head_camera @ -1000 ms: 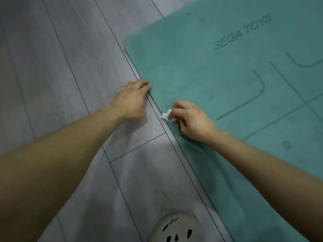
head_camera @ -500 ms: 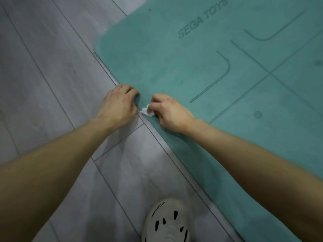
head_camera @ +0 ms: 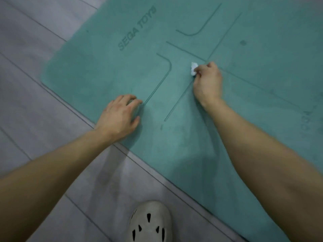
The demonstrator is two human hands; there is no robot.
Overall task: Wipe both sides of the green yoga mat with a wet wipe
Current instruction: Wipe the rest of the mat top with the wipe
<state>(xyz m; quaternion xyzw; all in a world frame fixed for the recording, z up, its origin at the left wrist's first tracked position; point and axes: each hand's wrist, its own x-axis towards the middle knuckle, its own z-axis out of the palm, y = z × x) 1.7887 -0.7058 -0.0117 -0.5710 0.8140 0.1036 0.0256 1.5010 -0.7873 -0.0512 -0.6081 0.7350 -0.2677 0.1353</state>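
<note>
Head view, looking down at a green yoga mat (head_camera: 108, 70) spread flat on a grey plank floor (head_camera: 35, 84), with one rounded corner of the mat at the left of the picture. The upper face of the mat carries the pressed lettering "SEGA TOYS" (head_camera: 137, 28) and a set of thin alignment lines (head_camera: 176, 103), some straight and some curved.

The right hand (head_camera: 208, 82) reaches well in from the mat's near edge, its fingers curled and pinching a small crumpled white wet wipe (head_camera: 193, 69). The wipe sticks out past the fingertips on the far left side of the hand and sits against the mat surface just beside the spot where two straight lines cross. The hand is a little blurred, so the exact finger placement round the wipe cannot be told.

The left hand (head_camera: 120, 116) lies palm down on the mat close to its near edge, nearer the corner than the right hand. Its fingers are spread and only lightly bent, the tips resting on the mat next to the lower end of a curved line; it holds nothing. The two hands are well apart, and the wipe is on the far side of the right hand from the left.

At the bottom of the picture a white perforated clog (head_camera: 150, 222) stands on the floor just beside the mat's edge.
</note>
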